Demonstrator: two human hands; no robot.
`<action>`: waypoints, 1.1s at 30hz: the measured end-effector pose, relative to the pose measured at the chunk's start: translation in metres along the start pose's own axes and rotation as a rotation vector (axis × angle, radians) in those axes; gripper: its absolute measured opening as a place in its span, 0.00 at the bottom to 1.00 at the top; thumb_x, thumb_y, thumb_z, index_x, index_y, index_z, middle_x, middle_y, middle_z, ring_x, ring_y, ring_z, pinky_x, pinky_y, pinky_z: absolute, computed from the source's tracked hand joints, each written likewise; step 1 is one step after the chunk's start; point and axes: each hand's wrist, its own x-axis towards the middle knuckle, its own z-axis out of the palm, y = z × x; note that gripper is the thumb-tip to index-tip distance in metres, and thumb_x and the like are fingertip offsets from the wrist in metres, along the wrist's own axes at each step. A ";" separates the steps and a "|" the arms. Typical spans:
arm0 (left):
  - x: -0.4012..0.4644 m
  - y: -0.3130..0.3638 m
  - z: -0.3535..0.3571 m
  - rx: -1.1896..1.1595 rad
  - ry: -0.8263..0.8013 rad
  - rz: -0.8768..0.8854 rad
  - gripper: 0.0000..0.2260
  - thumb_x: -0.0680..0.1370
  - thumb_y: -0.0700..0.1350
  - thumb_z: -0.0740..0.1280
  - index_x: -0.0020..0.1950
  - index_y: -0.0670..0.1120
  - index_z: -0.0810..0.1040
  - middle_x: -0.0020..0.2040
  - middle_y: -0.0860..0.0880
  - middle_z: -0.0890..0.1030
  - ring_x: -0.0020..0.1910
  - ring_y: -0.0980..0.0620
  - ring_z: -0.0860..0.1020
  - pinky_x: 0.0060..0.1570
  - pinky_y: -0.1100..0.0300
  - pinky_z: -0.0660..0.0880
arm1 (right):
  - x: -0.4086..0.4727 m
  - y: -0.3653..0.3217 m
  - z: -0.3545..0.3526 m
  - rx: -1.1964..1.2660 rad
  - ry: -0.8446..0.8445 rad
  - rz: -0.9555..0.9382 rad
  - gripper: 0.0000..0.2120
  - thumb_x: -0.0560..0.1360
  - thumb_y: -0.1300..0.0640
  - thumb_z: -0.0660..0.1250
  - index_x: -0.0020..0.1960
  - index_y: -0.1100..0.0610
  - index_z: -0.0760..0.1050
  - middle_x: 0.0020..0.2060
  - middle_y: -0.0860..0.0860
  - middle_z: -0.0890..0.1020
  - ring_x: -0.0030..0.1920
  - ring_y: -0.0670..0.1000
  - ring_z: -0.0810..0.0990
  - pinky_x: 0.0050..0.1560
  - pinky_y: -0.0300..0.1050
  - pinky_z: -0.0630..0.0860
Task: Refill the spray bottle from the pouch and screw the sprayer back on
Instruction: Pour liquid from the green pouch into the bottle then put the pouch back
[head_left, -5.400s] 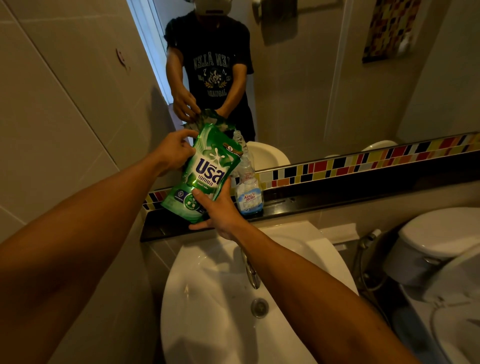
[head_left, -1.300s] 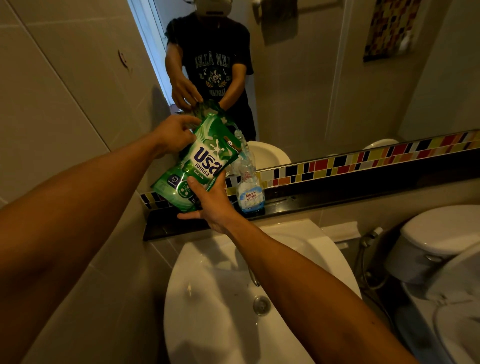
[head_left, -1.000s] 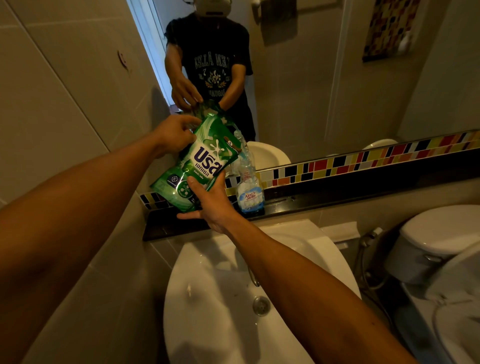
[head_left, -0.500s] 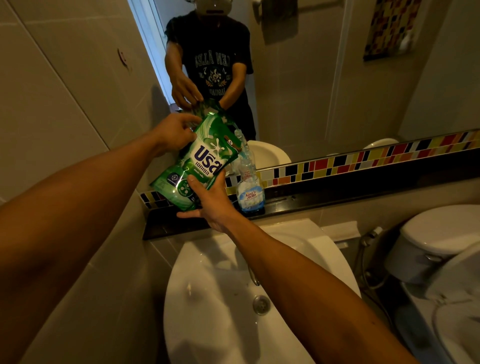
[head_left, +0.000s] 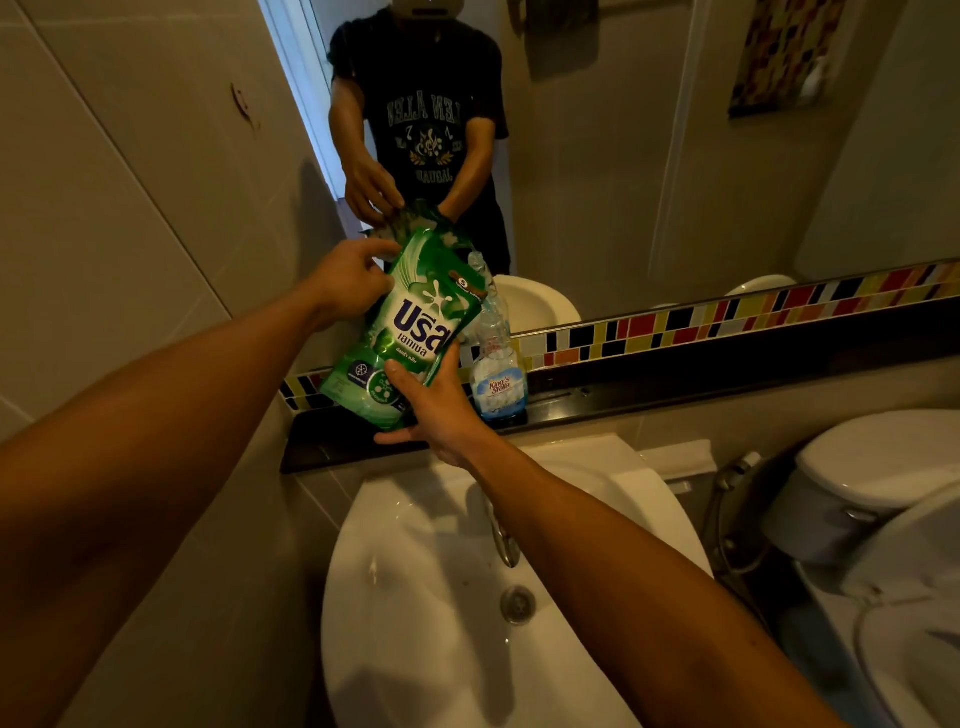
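A green refill pouch (head_left: 410, 327) is held tilted, its top corner leaning right against the neck of a clear spray bottle (head_left: 497, 374). The bottle stands upright on the dark ledge (head_left: 675, 384) under the mirror, with no sprayer on it. My left hand (head_left: 348, 283) grips the pouch's upper left edge. My right hand (head_left: 436, 410) holds its bottom corner from below. The bottle's mouth is hidden behind the pouch. No sprayer head is in view.
A white sink (head_left: 441, 597) with a metal tap (head_left: 501, 535) and drain (head_left: 517, 603) lies below the ledge. A toilet (head_left: 872, 499) and hose (head_left: 727, 499) stand at the right. A tiled wall (head_left: 104, 208) closes the left. The mirror (head_left: 623, 156) reflects the person.
The pouch has tipped a little further rightward over the bottle since the oldest frame; both hands keep their grip. Over the last second almost nothing has moved.
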 end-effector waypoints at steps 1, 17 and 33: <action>-0.001 -0.003 0.003 -0.011 0.005 -0.002 0.23 0.79 0.35 0.65 0.74 0.46 0.70 0.41 0.46 0.80 0.45 0.46 0.82 0.49 0.47 0.81 | 0.000 0.002 -0.003 -0.011 0.005 0.006 0.39 0.80 0.57 0.71 0.78 0.36 0.50 0.74 0.51 0.71 0.69 0.65 0.75 0.48 0.78 0.79; -0.028 -0.061 0.064 -0.271 0.168 -0.121 0.18 0.80 0.34 0.61 0.69 0.46 0.73 0.50 0.40 0.81 0.43 0.45 0.80 0.34 0.56 0.79 | -0.008 0.023 -0.055 -0.357 0.083 0.027 0.51 0.78 0.52 0.74 0.80 0.32 0.38 0.76 0.51 0.71 0.68 0.62 0.76 0.37 0.60 0.85; -0.062 -0.107 0.101 -0.956 0.351 -0.413 0.06 0.82 0.39 0.61 0.54 0.49 0.74 0.54 0.46 0.81 0.53 0.49 0.81 0.49 0.42 0.81 | 0.013 0.028 -0.070 -0.513 0.088 -0.041 0.23 0.85 0.46 0.59 0.79 0.45 0.60 0.66 0.50 0.76 0.62 0.51 0.78 0.63 0.58 0.78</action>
